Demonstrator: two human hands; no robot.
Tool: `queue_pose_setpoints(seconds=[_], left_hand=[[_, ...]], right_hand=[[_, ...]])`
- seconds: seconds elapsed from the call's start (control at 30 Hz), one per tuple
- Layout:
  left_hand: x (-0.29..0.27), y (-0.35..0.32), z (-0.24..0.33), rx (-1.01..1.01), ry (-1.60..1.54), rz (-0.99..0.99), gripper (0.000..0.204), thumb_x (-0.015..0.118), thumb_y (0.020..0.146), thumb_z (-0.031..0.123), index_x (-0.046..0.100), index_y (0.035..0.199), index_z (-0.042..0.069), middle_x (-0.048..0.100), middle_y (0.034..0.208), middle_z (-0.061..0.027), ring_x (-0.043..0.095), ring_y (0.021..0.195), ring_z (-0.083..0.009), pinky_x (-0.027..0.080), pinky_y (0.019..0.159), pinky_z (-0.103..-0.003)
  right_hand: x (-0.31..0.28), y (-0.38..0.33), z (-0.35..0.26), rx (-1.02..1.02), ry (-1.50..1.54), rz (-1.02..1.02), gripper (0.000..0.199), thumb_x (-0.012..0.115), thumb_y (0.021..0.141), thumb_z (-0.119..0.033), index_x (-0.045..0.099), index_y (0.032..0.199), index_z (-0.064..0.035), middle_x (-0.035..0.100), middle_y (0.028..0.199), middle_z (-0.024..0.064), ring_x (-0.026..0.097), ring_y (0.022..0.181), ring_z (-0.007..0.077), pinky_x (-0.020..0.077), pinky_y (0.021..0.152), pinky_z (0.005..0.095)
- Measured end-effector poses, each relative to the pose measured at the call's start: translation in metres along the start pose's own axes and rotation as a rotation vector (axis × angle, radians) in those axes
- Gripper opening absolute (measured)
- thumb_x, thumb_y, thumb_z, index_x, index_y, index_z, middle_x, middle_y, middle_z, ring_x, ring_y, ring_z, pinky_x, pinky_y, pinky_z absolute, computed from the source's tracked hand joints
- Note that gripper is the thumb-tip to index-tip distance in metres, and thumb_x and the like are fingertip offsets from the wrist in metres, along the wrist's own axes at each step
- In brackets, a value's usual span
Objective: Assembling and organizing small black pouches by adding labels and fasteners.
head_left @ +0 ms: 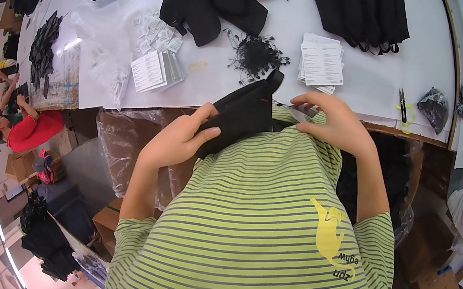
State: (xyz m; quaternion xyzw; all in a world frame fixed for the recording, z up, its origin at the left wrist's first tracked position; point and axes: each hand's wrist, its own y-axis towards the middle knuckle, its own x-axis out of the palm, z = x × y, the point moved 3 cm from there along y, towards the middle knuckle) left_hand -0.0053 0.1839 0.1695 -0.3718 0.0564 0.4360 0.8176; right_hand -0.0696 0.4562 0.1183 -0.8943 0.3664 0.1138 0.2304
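A narrow black fabric pouch (243, 110) with a loop at its upper end slants in front of my chest, at the near edge of the white table. My left hand (184, 136) grips its lower left side, thumb on top and fingers behind. Beside its right edge my right hand (339, 123) is closed, thumb and fingers pinching a small pale tag (300, 113). A thin dark string seems to run from the tag towards the pouch; its attachment is too small to tell. Just beyond the pouch lies a tangled heap of black tag strings (255, 56).
Printed white cards (322, 61) are stacked right of the strings, and folded cards (155, 72) lie left. Black pouches (357, 12) sit in a row at the far right; more black pouches (193, 9) lie far centre. Thread snips (402, 104) rest near the right edge.
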Motion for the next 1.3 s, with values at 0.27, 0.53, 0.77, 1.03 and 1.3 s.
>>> queue_pose_setpoints(seconds=[0.27, 0.53, 0.77, 1.03, 1.3], left_hand=[[0.006, 0.007, -0.023, 0.081, -0.248, -0.066, 0.049, 0.071, 0.082, 0.028, 0.053, 0.118, 0.000, 0.064, 0.089, -0.0105, 0.058, 0.078, -0.0165, 0.046, 0.076, -0.028], [0.005, 0.028, -0.031, 0.093, -0.276, 0.113, 0.027, 0.068, 0.082, 0.018, 0.064, 0.095, -0.005, 0.065, 0.077, -0.0091, 0.053, 0.069, -0.0133, 0.046, 0.068, -0.029], [0.005, 0.035, -0.014, 0.080, -0.035, -0.020, 0.026, 0.067, 0.083, 0.015, 0.062, 0.097, -0.006, 0.064, 0.070, -0.0095, 0.051, 0.064, -0.0105, 0.044, 0.062, -0.029], [0.012, 0.035, 0.029, 0.229, 0.224, -0.055, 0.023, 0.063, 0.082, 0.016, 0.061, 0.099, 0.001, 0.061, 0.074, -0.0211, 0.058, 0.071, -0.0389, 0.045, 0.063, -0.041], [0.012, 0.036, 0.032, 0.244, 0.268, -0.057, 0.024, 0.063, 0.081, 0.016, 0.062, 0.100, 0.001, 0.062, 0.076, -0.0207, 0.059, 0.074, -0.0389, 0.045, 0.066, -0.043]], right_hand=[[0.034, 0.019, 0.045, 0.063, 0.391, -0.113, 0.033, 0.072, 0.073, -0.008, 0.069, 0.106, -0.0056, 0.068, 0.104, 0.0050, 0.060, 0.097, 0.0172, 0.0424, 0.091, 0.0290], [0.000, 0.014, 0.042, 0.101, 0.662, -0.061, 0.032, 0.073, 0.076, -0.006, 0.063, 0.105, 0.0018, 0.068, 0.094, 0.0081, 0.063, 0.086, 0.0115, 0.0495, 0.078, 0.0256], [-0.043, 0.009, 0.071, -0.023, 1.017, 0.504, 0.015, 0.069, 0.080, -0.006, 0.063, 0.094, -0.0017, 0.067, 0.079, 0.0072, 0.059, 0.070, 0.0097, 0.0471, 0.067, 0.0238], [-0.002, 0.070, 0.023, 0.060, 1.820, 0.600, 0.020, 0.060, 0.092, -0.025, 0.059, 0.082, -0.0071, 0.057, 0.067, 0.0041, 0.054, 0.064, 0.0118, 0.0424, 0.059, 0.0234], [0.008, 0.098, 0.020, 0.088, 1.387, 0.676, 0.024, 0.061, 0.091, -0.030, 0.055, 0.080, -0.0098, 0.052, 0.065, -0.0011, 0.050, 0.057, 0.0044, 0.0369, 0.047, 0.0210]])
